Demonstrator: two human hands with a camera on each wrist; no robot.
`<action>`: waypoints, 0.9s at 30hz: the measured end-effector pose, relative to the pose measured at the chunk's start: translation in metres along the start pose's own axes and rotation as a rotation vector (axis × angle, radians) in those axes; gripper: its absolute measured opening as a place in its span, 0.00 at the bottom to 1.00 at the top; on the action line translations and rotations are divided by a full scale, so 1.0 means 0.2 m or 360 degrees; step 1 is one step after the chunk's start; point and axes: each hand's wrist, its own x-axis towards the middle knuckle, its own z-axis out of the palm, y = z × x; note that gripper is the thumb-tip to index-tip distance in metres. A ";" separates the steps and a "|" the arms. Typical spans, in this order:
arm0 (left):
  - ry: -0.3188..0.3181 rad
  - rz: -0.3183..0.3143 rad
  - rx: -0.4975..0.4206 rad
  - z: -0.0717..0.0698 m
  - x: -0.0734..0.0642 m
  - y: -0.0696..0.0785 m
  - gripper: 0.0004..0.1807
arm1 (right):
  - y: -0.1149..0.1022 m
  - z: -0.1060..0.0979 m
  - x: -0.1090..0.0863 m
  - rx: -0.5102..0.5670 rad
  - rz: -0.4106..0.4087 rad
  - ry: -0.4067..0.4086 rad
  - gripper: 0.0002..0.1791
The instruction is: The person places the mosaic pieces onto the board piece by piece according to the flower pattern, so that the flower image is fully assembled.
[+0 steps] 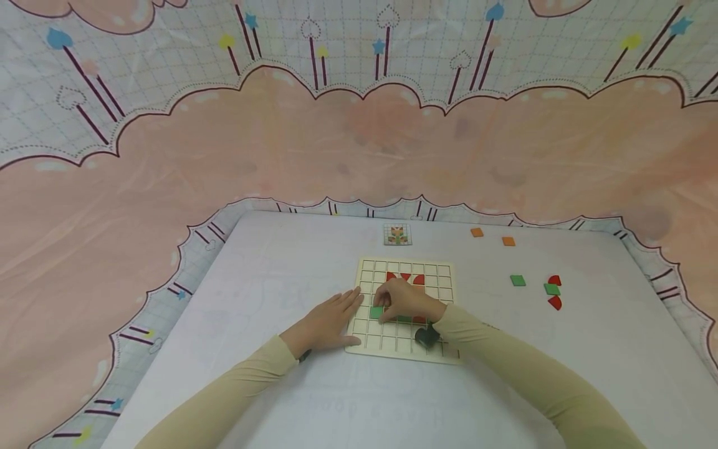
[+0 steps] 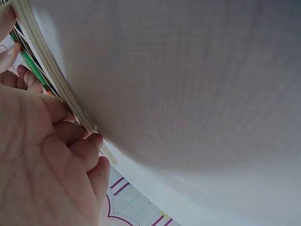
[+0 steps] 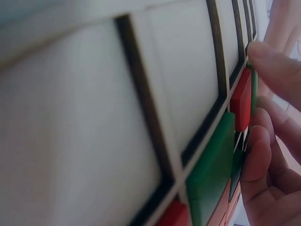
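Note:
A pale square-grid board (image 1: 383, 349) lies on the table. My left hand (image 1: 328, 321) rests at its left side, fingers along the edge and thumb at the lower left corner. In the left wrist view those fingers touch the layered edge (image 2: 61, 89). Over the board's middle, my right hand (image 1: 406, 299) pinches a green tile (image 1: 376, 312) in the left part of the grid. The right wrist view has thumb and fingers around this green tile (image 3: 254, 87), beside a red tile (image 3: 242, 101). Red quarter-round tiles (image 1: 419, 279) form a row above; my hand hides part of the pattern.
A small pattern card (image 1: 397, 234) lies behind the board. To the right are two orange tiles (image 1: 477, 232), a green tile (image 1: 518, 280), and another green tile (image 1: 552, 289) between two red pieces (image 1: 555, 303). A dark wrist camera (image 1: 427, 337) hangs over the board's lower part.

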 end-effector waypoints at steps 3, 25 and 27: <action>-0.0001 0.0000 0.0000 0.00 0.00 0.00 0.49 | 0.00 0.00 0.00 -0.0014 0.0000 -0.0006 0.12; 0.0018 0.0011 -0.0001 0.01 0.00 0.00 0.49 | 0.00 -0.05 -0.06 0.0077 0.0080 0.0045 0.12; 0.0021 0.0013 -0.0006 0.00 0.00 0.00 0.49 | 0.00 -0.09 -0.09 0.0081 0.0065 0.0074 0.12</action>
